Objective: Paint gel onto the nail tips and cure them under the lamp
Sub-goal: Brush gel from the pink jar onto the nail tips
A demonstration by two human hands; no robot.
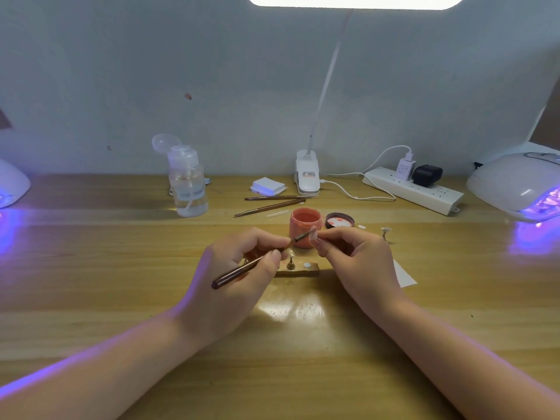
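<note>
As left hand (242, 262) grips brush (257, 261), tip (313, 234) pinched rightward

Bright white desk lamp (354, 1) blew out overhead, throwing glare on the table (291, 307). Violet glow spilled from both curing lamps (521, 183). Edges bowed; the picture looked soft.

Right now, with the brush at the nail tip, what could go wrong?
The open gel jar stands uncapped just behind both hands; a knuckle could tip it. The right hand pinches the small nail tip in fingertips only, so pressure from the brush in the left hand may twist it and smear gel onto skin.
</note>
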